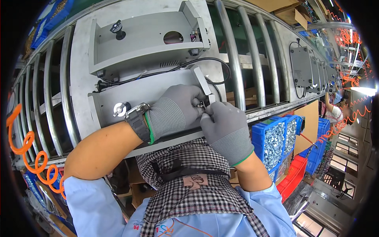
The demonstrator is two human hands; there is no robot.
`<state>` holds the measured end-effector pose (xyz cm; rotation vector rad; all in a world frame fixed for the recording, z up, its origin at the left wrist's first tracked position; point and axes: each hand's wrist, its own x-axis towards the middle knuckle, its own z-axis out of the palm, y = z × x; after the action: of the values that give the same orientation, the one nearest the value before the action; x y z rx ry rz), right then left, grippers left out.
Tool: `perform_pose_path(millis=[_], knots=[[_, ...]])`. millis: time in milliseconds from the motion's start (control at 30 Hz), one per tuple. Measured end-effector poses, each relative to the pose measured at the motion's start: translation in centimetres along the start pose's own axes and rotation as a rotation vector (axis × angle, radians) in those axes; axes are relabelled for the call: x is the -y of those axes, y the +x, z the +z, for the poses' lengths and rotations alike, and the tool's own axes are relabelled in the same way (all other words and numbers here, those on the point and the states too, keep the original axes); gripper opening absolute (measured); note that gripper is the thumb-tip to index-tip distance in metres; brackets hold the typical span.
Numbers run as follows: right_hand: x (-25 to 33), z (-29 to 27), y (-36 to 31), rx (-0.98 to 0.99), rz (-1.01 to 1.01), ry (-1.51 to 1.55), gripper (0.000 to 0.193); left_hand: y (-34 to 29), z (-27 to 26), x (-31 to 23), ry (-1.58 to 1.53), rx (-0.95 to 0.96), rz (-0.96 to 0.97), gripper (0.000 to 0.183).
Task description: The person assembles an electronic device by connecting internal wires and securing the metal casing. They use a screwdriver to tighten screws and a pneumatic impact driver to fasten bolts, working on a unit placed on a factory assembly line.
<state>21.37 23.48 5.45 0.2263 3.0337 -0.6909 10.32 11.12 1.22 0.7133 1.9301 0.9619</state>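
Both my hands wear grey knitted gloves and meet at the right end of the nearer grey metal housing (144, 90). My left hand (177, 107) lies over the housing, its fingers closed in a pinch by a small metal fitting (201, 105) at the upright end plate (202, 81). From the outer side of that plate, my right hand (227, 128) reaches in with thumb and forefinger bent together at the same spot. What its fingertips hold is hidden. A black knob with a silver face (121, 109) sits on the housing near my left wrist.
A second grey housing (150, 33) with a black knob (117, 31) stands behind, a black power cord (158, 72) between the two. Metal rollers (252, 55) flank the board. Blue bins of small fasteners (273, 138) and a red bin (293, 177) are at right; an orange coiled hose (29, 142) hangs left.
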Motion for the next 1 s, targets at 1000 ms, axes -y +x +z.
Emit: perform_pose_path(millis=[1000], knots=[[-3.0,4.9,-0.4,-0.495,0.206,0.697,0.020,0.7,2.7,0.3,-0.453,-0.007,-0.143,0.021]])
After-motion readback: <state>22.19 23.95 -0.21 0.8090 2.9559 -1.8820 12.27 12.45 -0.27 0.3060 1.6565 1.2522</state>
